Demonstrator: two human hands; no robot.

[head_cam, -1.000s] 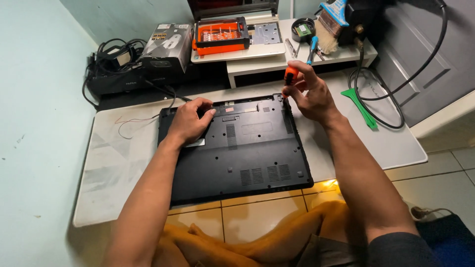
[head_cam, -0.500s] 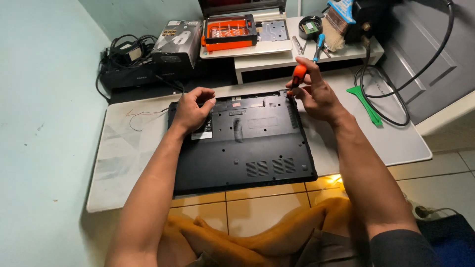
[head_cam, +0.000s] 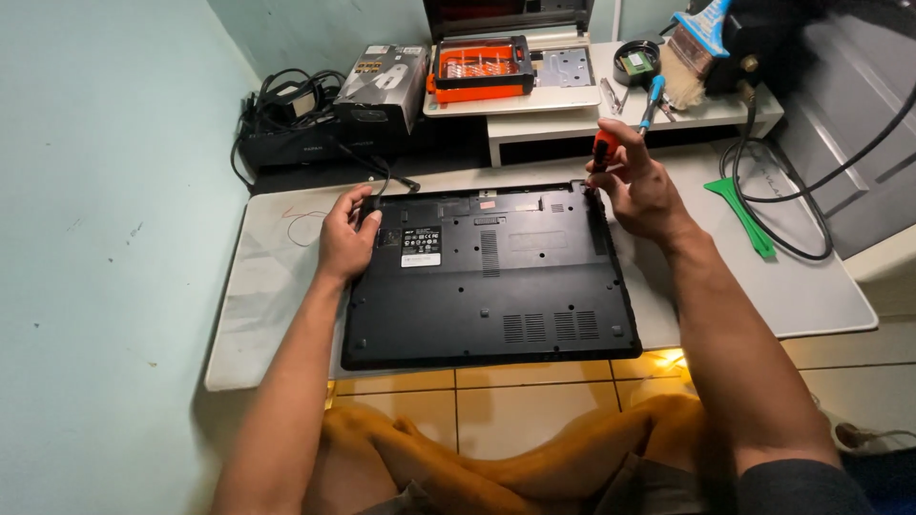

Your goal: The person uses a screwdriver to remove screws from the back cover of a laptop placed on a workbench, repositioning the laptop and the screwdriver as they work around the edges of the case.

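Upright, the orange screwdriver is pinched in the right hand over the laptop's far-right corner; the left hand presses flat on its far-left corner.

Pale green wall, tiled floor

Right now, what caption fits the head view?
Left hand steadies an upturned black laptop while the right hand holds an orange-handled screwdriver at its corner.

We see a white rectangular label beside a smaller dark sticker on the black laptop base, centre frame. At upper left stands a grey-and-black cardboard box.
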